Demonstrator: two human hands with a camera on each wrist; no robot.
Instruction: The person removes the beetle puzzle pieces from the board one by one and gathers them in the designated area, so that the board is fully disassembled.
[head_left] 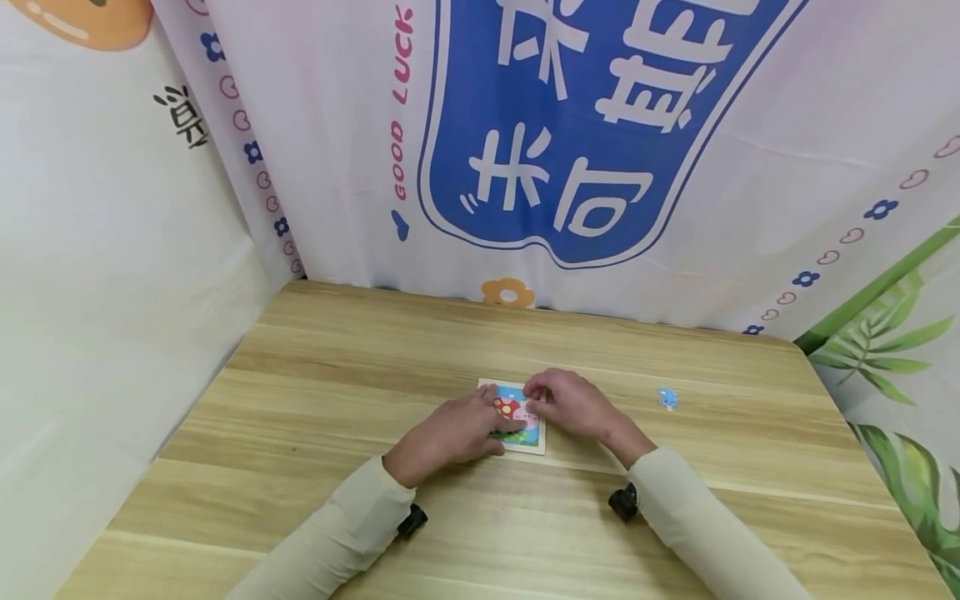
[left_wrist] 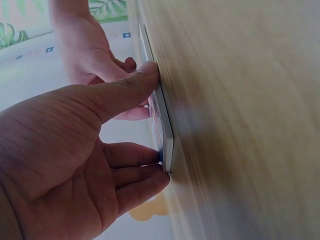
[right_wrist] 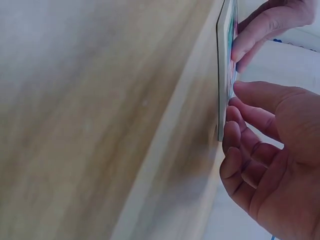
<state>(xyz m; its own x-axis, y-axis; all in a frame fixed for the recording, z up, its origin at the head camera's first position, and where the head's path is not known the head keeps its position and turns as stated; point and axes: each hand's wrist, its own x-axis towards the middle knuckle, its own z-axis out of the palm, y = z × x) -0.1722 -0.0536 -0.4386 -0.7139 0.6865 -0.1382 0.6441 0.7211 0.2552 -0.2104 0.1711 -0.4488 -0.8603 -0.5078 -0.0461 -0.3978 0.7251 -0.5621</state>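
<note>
A small jigsaw puzzle board [head_left: 534, 447] with a pale rim lies on the table, showing a red mushroom-like shape with yellow spots, a pink figure and green below. My left hand [head_left: 457, 425] rests on its left side, thumb [left_wrist: 145, 70] pressing the surface and fingertips touching the edge. At the right side of the board, my right hand [head_left: 573, 404] has thumb and forefinger close together and pinches a small puzzle piece [head_left: 530, 407], mostly hidden by the fingers. Its other fingers [right_wrist: 232, 162] curl beside the board's edge.
A loose blue puzzle piece [head_left: 667, 399] lies on the wooden table [head_left: 337, 367] to the right of my right hand. Printed cloth [head_left: 337, 167] hangs behind the table and along its sides. Dark wrist cameras [head_left: 624, 502] sit under both sleeves.
</note>
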